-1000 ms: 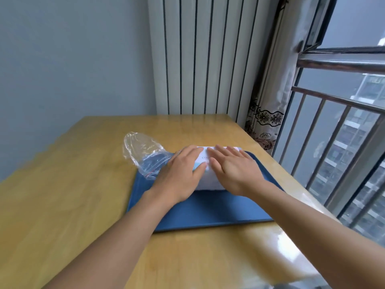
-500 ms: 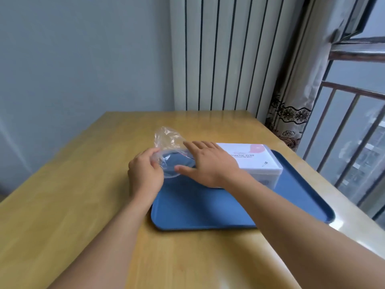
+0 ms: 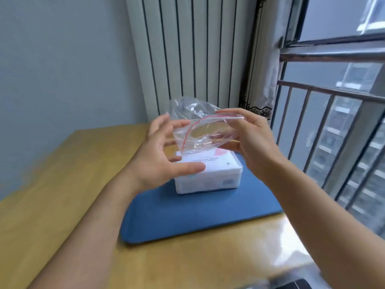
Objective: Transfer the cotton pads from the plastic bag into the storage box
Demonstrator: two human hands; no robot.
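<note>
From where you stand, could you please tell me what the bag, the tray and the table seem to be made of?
The bag looks like thin clear plastic film: see-through, crinkled, glossy, with a red zip line. The tray seems matte blue plastic, though its even, dull surface leaves that open. The table looks like varnished wood or wood veneer: yellowish grain with window glare.

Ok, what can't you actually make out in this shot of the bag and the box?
- Head view: the plastic bag is clear and crinkled with glare, so any cotton pads inside cannot be confirmed.
- The lettering on the storage box is partly covered by the bag and blurred.
- The left hand is motion-blurred, so its contact with the bag is uncertain; the right hand pinches the red-lined edge.
- A dark object at the bottom edge is cut off and blurred.
</note>
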